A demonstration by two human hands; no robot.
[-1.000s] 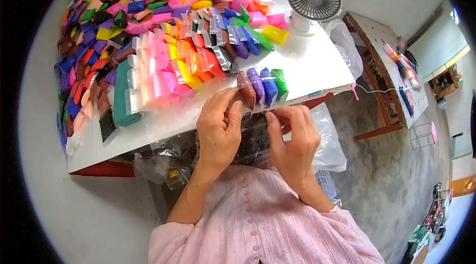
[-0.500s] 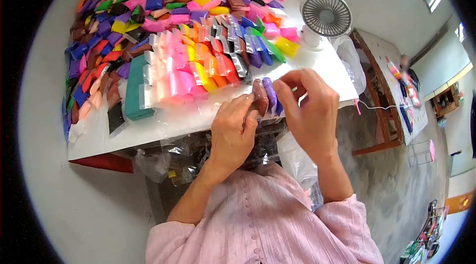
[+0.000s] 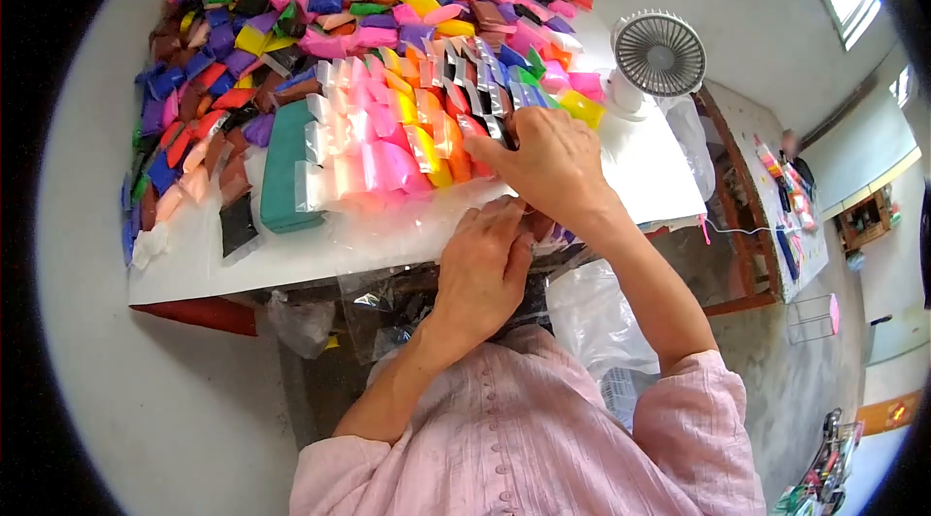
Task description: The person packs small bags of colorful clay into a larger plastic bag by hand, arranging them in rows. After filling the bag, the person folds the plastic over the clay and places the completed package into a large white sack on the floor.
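Observation:
My left hand (image 3: 485,259) is closed at the table's front edge on brown and purple clay packets; the brown packet (image 3: 536,222) shows only partly behind the fingers. My right hand (image 3: 551,165) is over the right side of the neat rows, with thumb and forefinger apart around a black packet (image 3: 499,131); its other fingertips are hidden. Left of the thumb lie overlapping rows of clear-wrapped packets, among them orange packets (image 3: 450,140), yellow packets (image 3: 428,155) and pink packets (image 3: 393,167).
A teal box (image 3: 288,172) stands left of the rows. Behind it spreads a big heap of mixed-colour packets (image 3: 320,2). At the right back is a white fan (image 3: 659,55). Clear plastic bags (image 3: 592,317) hang below the white table (image 3: 659,181). Another table (image 3: 776,167) stands further right.
My right hand has moved away from the packets in my left hand, up and left onto the rows. My left hand keeps its hold near the table edge. The view has shifted slightly.

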